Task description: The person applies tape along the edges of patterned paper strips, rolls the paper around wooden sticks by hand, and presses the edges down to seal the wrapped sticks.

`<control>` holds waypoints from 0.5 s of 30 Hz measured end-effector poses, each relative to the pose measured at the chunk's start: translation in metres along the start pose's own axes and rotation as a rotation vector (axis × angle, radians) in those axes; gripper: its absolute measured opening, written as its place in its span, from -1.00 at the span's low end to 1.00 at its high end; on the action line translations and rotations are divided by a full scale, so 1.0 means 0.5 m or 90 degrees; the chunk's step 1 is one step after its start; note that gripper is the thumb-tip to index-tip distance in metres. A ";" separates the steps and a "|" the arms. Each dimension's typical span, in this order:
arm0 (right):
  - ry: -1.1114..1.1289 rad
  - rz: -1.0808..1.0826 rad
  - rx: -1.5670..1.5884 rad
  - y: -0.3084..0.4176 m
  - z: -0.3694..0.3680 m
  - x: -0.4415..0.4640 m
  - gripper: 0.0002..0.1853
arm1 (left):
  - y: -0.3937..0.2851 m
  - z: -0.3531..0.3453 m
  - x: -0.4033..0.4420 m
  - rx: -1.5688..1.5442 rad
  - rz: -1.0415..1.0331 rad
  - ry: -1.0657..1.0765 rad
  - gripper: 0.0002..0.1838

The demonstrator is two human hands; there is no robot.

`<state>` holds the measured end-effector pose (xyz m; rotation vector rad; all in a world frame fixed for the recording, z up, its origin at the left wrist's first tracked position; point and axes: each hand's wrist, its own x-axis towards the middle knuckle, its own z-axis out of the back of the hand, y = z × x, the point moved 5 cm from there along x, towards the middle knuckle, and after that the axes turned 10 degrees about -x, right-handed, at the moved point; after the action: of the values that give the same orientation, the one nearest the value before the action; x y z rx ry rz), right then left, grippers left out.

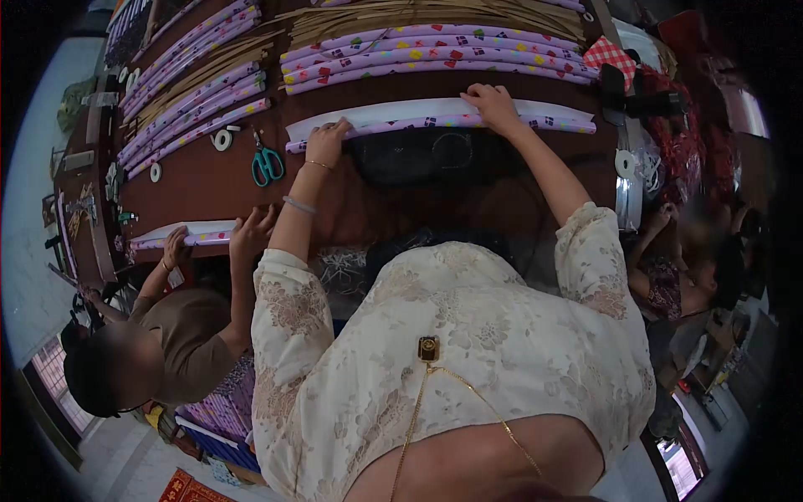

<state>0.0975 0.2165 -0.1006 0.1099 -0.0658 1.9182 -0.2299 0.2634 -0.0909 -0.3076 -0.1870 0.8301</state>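
Note:
A long sheet of purple printed wrapping paper [406,124], its white inside facing up along the far part, lies partly rolled across the brown table in front of me. Near its left end, my left hand [328,142] has its fingers curled over the rolled edge. Right of the middle, my right hand [495,109] grips the paper with bent fingers, the fingertips on the white side. A dark flat object [435,155] lies just below the roll, between my arms. Teal-handled scissors [268,166] rest on the table left of my left hand.
Finished purple rolls [435,57] and thin brown strips [435,18] lie beyond the sheet. More rolls [196,125] and white tape rolls [222,140] are at left. A co-worker's hands [251,230] hold another sheet [192,234] at lower left. Another person sits at right.

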 end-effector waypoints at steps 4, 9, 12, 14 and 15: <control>0.049 -0.097 0.006 -0.038 0.000 -0.018 -0.54 | 0.006 -0.006 0.000 0.003 0.007 0.017 -0.78; 0.000 -0.111 -0.095 -0.044 0.042 -0.048 -0.58 | 0.006 -0.009 0.002 0.007 -0.001 0.014 -0.77; 0.036 -0.131 -0.106 -0.077 0.037 -0.076 -0.57 | 0.005 -0.004 0.003 0.005 0.020 0.046 -0.76; 0.040 -0.159 -0.100 -0.110 0.040 -0.101 -0.58 | -0.008 0.005 0.003 0.017 0.011 0.043 -0.76; 0.046 -0.181 -0.088 -0.127 0.039 -0.115 -0.58 | -0.009 0.007 0.004 0.030 0.010 0.043 -0.76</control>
<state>0.1773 0.1827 -0.0878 -0.0411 -0.1274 1.6272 -0.2264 0.2626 -0.0862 -0.2917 -0.1021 0.8367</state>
